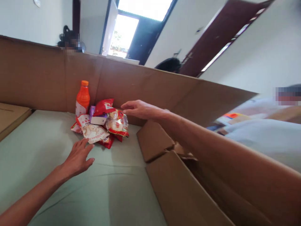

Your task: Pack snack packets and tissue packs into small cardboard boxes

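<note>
A pile of packaged snacks lies on the pale green surface in front of the cardboard wall. On it are a white-and-red packet [94, 131], a purple-and-white box [98, 119], a red packet [103, 106] and a clear-and-red snack bag [117, 122]. An orange bottle [83, 99] stands upright behind the pile's left side. My left hand [78, 157], fingers apart, is at the near edge of the white-and-red packet; whether it touches is unclear. Above and right of the clear-and-red bag hovers my right hand [139, 109], its fingers stretched out and nothing in them.
A tall cardboard wall [145, 84] runs along the back. An open cardboard box [183, 188] with raised flaps stands at right, under my right forearm. Flat cardboard [14, 117] lies at left. Other people are partly visible beyond the wall and at far right.
</note>
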A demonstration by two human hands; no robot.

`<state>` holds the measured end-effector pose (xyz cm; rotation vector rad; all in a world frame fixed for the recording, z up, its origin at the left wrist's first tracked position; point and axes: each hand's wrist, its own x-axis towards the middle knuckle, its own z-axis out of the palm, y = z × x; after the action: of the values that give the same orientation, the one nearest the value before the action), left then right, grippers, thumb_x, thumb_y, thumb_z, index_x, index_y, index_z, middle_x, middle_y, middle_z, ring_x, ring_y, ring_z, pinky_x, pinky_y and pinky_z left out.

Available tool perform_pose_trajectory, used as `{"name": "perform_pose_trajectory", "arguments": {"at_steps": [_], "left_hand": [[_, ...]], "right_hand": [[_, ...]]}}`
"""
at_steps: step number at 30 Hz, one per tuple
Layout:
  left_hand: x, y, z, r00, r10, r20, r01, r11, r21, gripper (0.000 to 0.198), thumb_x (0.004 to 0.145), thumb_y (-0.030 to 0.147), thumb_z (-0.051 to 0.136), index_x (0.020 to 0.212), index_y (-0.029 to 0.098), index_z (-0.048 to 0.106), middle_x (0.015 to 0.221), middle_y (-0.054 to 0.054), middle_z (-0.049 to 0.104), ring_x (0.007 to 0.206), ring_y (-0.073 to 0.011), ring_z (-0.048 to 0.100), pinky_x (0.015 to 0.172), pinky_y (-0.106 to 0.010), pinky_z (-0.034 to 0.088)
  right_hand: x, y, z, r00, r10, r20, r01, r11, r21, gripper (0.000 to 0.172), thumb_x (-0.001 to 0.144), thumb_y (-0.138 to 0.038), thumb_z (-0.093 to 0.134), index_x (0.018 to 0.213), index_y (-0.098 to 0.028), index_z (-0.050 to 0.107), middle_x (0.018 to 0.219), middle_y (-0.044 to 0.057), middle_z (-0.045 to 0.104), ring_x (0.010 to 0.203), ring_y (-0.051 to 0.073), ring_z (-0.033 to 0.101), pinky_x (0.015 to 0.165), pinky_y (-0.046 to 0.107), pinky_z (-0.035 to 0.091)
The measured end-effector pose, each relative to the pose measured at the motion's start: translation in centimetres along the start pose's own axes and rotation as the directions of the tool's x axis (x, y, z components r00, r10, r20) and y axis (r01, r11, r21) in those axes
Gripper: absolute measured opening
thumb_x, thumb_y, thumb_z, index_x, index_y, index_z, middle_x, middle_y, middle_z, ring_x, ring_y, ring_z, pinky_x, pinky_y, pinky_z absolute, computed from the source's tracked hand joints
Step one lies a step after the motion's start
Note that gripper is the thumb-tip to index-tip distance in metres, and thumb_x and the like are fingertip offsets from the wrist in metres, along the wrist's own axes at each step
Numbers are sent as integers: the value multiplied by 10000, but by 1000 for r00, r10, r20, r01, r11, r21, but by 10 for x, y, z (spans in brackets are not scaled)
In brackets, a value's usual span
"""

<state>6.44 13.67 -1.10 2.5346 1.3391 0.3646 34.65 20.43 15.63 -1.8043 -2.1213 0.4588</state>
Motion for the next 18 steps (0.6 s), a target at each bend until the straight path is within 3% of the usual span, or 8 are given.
{"name": "perform_pose_trajectory", "arguments": {"at_steps": [3,5,7,10,12,14,18], "left_hand": [[-5,4,12,998,53,15,-53,998,-24,495,834,297,595,1304,146,628,1515,-234,474,1430,-405,414,1141,-606,354],[-12,3,23,996,84,13,-83,995,-55,498,837,357,590,1296,173,648,1496,-213,510,1416,-396,437,1138,-595,367],[-23,3,35,995,103,9,-102,989,-106,499,829,423,602,1281,225,671,1470,-170,555,1393,-373,474,1132,-562,396],[-43,10,50,993,109,37,-101,978,-182,501,831,459,604,1282,255,683,1463,-145,574,1374,-359,506,1121,-536,430],[-56,20,54,992,99,77,-80,972,-222,513,840,462,590,1302,253,674,1478,-147,559,1383,-363,499,1125,-552,425],[-68,30,54,992,73,100,-44,961,-273,516,855,460,565,1316,253,664,1498,-143,537,1401,-363,479,1136,-578,404],[-94,41,41,996,-64,68,88,889,-449,530,883,536,541,1348,297,627,1540,-100,496,1417,-345,462,1078,-542,483]], "right_hand": [[-74,25,-32,1000,-4,8,5,987,-158,282,884,-365,593,1079,-217,732,1003,44,757,874,190,688,789,294,516],[-133,44,-38,998,68,-12,-68,938,-341,297,865,-420,600,1038,-224,740,925,50,762,810,212,697,722,314,500],[-190,62,-27,985,168,-42,-168,864,-474,333,845,-485,618,994,-214,740,910,78,765,794,251,712,672,333,481],[-252,84,9,949,310,-51,-286,786,-548,371,849,-541,621,933,-193,719,838,105,764,764,300,728,623,341,449],[-275,89,33,929,371,-9,-310,762,-569,247,878,-427,603,832,-200,687,751,96,751,720,297,727,586,325,407],[-287,84,47,936,349,51,-264,789,-555,201,894,-268,542,720,-214,627,694,73,730,669,264,714,559,311,365],[-294,42,57,991,-3,132,55,918,-394,269,907,-149,472,661,-227,549,637,12,668,572,172,641,556,290,361]]}}
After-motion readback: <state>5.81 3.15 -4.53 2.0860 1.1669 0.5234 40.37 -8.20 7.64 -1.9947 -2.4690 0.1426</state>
